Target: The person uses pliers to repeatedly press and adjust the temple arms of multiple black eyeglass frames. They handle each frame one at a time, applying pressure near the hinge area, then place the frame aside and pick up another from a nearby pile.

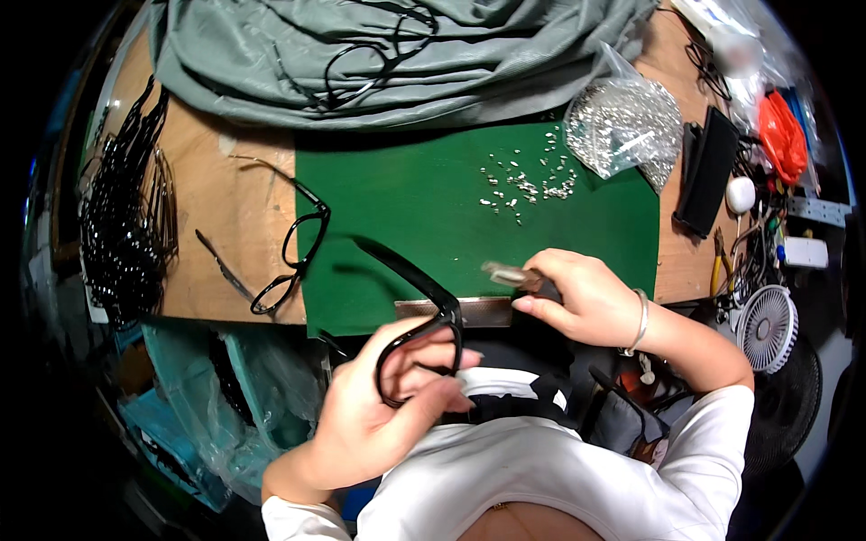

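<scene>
My left hand [365, 419] is closed around a black eyeglass frame [410, 273], its fingers behind one rim and the thumb in front. One temple of that frame points up and to the left over the green mat [406, 198]. In my right hand [582, 298] are pliers [510, 275], their blurred metal jaws pointing left, apart from the frame. A metal strip [487, 312] lies at the mat's front edge, between the hands. Left of the mat rests another black eyeglass frame [307, 239] with its temples spread.
Small silvery pieces [528, 187] are scattered on the mat beside a clear bag [622, 126] full of them. Grey cloth [505, 63] with a glasses frame covers the back. Many black frames [131, 216] are piled left. A black case [706, 171] and small fan [767, 329] stand right.
</scene>
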`<state>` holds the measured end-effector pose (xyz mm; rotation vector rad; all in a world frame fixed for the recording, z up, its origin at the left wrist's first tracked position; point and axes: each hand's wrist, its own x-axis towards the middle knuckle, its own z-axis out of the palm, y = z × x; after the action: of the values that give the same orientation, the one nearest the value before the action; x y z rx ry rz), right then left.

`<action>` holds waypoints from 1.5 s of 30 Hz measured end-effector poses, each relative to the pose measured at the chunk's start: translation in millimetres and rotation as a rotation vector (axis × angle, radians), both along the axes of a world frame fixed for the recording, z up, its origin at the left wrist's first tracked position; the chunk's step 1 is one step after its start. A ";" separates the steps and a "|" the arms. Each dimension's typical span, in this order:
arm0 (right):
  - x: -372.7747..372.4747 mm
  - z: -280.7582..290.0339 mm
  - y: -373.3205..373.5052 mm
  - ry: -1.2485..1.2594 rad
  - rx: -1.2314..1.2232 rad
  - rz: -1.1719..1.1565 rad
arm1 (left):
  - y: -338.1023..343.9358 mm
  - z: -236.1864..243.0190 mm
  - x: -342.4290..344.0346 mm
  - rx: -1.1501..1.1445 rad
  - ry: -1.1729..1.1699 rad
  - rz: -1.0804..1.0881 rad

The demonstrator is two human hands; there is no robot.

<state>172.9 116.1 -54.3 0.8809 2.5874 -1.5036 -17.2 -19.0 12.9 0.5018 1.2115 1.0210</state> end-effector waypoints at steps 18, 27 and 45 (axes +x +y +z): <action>6.2 8.3 4.6 -0.042 -0.103 -0.239 | 48.6 -78.9 -118.7 0.366 1.677 -0.100; 5.9 15.1 -2.5 0.018 0.002 -0.154 | 145.9 -90.9 -100.2 0.666 1.376 0.088; -19.1 -29.6 22.9 -0.151 0.544 -0.143 | 8.9 -41.0 24.2 0.428 0.298 0.249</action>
<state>153.9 139.1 -83.9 1.1835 2.9059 -0.7049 7.0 -10.1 -28.1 0.8756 1.3431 1.4708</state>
